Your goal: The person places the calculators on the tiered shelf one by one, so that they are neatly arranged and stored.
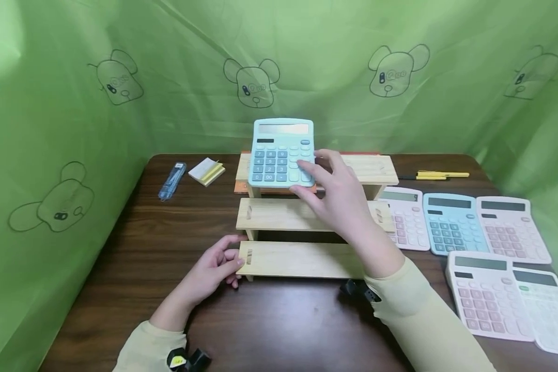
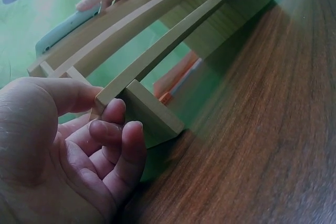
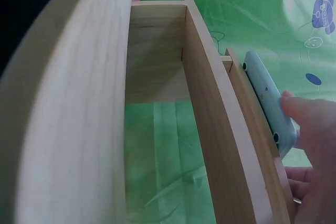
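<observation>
A light-blue calculator (image 1: 279,142) lies face up on the top tier of a three-tier wooden stand (image 1: 297,261). My right hand (image 1: 337,194) grips its lower right corner, fingers along the right side and thumb near the bottom edge. In the right wrist view the calculator (image 3: 268,100) shows edge-on, close against the top plank, small round feet on its underside. At the left end of the lowest plank, my left hand (image 1: 214,266) pinches the board's corner between thumb and fingers. The left wrist view shows this left hand (image 2: 79,150) at the plank end.
Several pink, white and blue calculators (image 1: 455,219) lie right of the stand. Yellow-and-black pens (image 1: 442,174) are behind them. A blue packet (image 1: 172,181) and a sticky-note pad (image 1: 206,171) lie at the back left. Orange items show beneath the stand. A green curtain (image 1: 307,41) surrounds the table.
</observation>
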The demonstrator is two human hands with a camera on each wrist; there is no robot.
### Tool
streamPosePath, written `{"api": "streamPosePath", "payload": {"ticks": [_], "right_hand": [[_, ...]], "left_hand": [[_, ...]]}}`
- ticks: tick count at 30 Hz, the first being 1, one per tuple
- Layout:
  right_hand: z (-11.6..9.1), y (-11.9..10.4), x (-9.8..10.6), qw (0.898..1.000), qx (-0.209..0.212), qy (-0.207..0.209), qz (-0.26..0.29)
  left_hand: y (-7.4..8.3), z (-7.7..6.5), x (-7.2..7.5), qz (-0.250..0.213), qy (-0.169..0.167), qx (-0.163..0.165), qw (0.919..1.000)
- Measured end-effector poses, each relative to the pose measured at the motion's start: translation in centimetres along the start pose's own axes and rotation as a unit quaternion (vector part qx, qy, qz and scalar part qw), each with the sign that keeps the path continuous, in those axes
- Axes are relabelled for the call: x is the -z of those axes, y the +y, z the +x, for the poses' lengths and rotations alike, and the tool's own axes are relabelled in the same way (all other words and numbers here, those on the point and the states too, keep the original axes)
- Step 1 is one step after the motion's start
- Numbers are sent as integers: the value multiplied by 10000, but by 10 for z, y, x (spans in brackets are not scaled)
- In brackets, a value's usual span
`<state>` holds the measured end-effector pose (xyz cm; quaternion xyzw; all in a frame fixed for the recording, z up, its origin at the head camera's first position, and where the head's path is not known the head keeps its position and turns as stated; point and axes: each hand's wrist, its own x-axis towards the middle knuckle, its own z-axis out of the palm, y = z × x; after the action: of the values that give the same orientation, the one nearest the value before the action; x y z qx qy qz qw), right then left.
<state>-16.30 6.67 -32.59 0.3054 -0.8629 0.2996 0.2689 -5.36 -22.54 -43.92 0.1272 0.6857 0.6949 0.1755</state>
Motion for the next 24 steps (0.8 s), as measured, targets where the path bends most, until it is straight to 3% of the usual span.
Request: {"api": "streamPosePath", "payload": {"ticks": [19,24], "right_hand": [[-2,-6,-3,9997,-15,179,-145],[-2,-5,-3,9998,-159,3,-132]], "left_hand": [[-1,3,-3,0,27,38,10000],[-2,1,-3,-20,97,139,9999]]}}
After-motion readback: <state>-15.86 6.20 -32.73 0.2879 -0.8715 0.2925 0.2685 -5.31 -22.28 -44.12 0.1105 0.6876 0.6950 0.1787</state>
